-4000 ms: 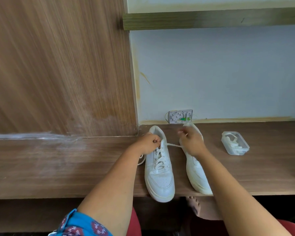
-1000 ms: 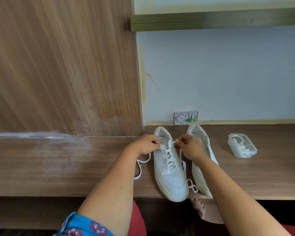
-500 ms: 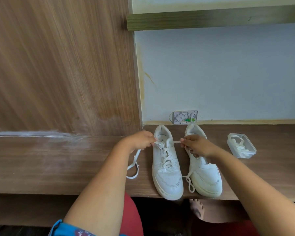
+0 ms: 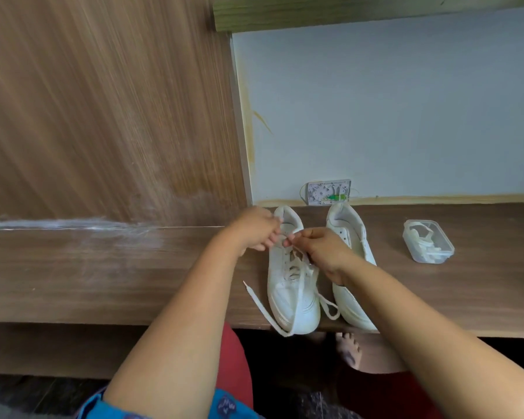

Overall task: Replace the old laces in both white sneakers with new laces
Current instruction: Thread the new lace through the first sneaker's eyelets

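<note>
Item: left sneaker (image 4: 292,285), white, on the wooden desk (image 4: 103,276), toe at the near edge and overhanging it slightly, heel toward the back wall. Partly laced.

Item: lace (image 4: 262,306), white and flat. One end trails on the desk to the left of the shoe, loops round below the toe and runs back up over the vamp; another loop lies between the two shoes near the front edge.

Item: right sneaker (image 4: 350,237), white, just beside the first on its right, parallel, toe at the near edge. Its eyelet row shows no lace where it is uncovered.

Item: left hand (image 4: 254,229), over the collar of the left sneaker, fingers curled; what they pinch cannot be told through the blur.

Item: right hand (image 4: 318,247), fingertips pinched together on the lace at the top eyelets, wrist lying across the right sneaker.

Item: clear plastic box (image 4: 428,245), toward the desk's right end, well apart from the shoes, holding folded white laces.

Item: small wall plate (image 4: 328,192) with exposed wiring, at the desk's back edge behind the shoes.
</note>
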{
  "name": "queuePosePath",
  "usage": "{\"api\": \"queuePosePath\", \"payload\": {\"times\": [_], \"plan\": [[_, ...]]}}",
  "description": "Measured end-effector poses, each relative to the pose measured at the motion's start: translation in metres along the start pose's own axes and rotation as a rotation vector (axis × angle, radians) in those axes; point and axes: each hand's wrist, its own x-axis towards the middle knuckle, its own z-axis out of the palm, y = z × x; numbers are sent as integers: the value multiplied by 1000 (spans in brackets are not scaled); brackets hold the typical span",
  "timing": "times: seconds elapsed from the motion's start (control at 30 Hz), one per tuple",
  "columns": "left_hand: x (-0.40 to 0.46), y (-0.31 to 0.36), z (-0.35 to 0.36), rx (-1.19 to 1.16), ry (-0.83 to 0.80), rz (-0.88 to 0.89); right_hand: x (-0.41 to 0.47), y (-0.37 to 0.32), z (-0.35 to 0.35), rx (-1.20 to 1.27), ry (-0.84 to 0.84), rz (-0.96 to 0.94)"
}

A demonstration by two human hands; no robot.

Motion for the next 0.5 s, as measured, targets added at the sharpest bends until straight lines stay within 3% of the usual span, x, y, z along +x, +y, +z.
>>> {"api": "queuePosePath", "payload": {"times": [0.03,0.1,0.2,0.27,0.37,0.43,0.5], "plan": [[7,-2,4,-154,11,-44,-5,1,0,-267,12,-117],[19,-6,18,-186,-74,-142,-10,5,5,-674,-37,-321],[27,-7,29,-46,-114,-175,-13,12,9,-846,-128,-461],[31,-8,24,-185,-114,-174,-12,7,1,-776,-121,-407],[38,-14,12,-500,-7,-124,0,4,-19,-492,43,-297],[40,-16,10,-486,25,-58,8,5,-29,-207,121,-244],[39,-16,13,-321,-4,39,11,1,-31,-201,94,-275]]}}
